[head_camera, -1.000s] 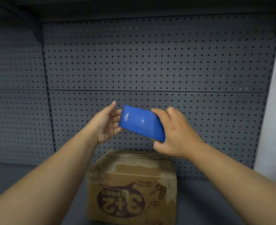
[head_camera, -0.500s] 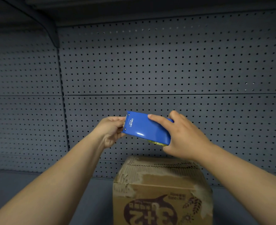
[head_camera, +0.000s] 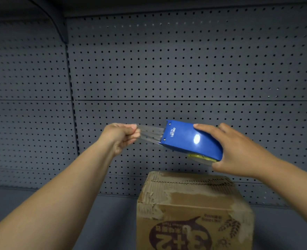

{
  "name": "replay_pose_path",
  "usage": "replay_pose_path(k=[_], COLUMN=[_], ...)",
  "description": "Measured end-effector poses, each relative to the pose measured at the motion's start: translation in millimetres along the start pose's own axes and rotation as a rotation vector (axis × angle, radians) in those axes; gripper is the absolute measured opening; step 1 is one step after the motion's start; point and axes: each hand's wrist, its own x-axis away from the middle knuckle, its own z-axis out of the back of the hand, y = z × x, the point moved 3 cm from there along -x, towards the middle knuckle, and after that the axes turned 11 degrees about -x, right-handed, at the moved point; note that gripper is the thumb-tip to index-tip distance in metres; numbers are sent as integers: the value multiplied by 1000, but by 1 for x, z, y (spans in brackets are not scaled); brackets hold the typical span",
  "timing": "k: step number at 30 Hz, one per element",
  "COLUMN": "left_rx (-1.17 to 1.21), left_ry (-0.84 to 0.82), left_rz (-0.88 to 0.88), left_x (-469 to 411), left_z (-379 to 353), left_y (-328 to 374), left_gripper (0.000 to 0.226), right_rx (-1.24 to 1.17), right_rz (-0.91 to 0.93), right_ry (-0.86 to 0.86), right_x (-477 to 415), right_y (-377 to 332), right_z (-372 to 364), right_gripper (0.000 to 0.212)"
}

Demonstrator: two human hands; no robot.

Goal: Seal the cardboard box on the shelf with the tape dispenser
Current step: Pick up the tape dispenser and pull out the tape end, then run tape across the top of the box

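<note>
A grey pegboard wall [head_camera: 185, 60] is filling the back of the view, and a dark shelf [head_camera: 113, 222] is running along its foot. The cardboard box [head_camera: 194, 210] is standing on that shelf, closed, its top worn and ragged, with no fresh tape on it that I can see. Both hands are working in the air above it. The right hand [head_camera: 239, 150] is gripping the blue tape dispenser [head_camera: 192, 139] round its rear end, directly over the box's top. The left hand [head_camera: 121, 136] is pinched closed on the free end of the clear tape [head_camera: 149, 135], off to the left of the box. The taut strip is lying left to right, so both hands probably need to drop and shift right onto the lid's seam.
</note>
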Motion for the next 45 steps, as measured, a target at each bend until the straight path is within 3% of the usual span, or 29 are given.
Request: replay_pose_path(k=[4, 16, 19, 23, 27, 33, 36, 39, 40, 42, 43, 45], left_rx=[-29, -275, -382, -481, -460, -719, -650, -499, -576, -1045, -1293, -1376], left_ry=[59, -19, -14, -39, 0, 63, -1, -148, -192, -198, -105, -43], left_rz=[56, 270, 237, 205, 235, 150, 240, 412, 440, 387, 276, -2], left_x=[-2, 14, 15, 16, 25, 29, 32, 37, 35, 29, 25, 23], left_z=[23, -10, -9, -9, -16, -26, -27, -27, -27, -25, -26, -40], left_y=[-5, -89, -100, -111, -120, -125, -136, -147, -145, -128, -110, -80], left_gripper=[9, 9, 12, 37, 24, 36, 47, 37, 31, 40, 44, 46], right_rx=[19, 129, 154, 171, 189, 241, 239, 217, 208, 200, 194, 170], right_rz=[-11, -25, -42, -44, -36, -30, -25, -25, -27, -31, -38, -49], right_ry=[-53, -269, -311, -341, -364, -359, -355, -356, -362, -371, -376, -385], right_x=[16, 32, 32, 33, 33, 31, 31, 30, 30, 28, 27, 24], right_y=[21, 39, 40, 38, 35, 34, 36, 37, 37, 37, 37, 38], right_z=[16, 16, 11, 8, 3, -1, -3, -3, -3, -3, -3, -3], right_gripper=[98, 94, 94, 91, 88, 87, 86, 86, 86, 87, 87, 85])
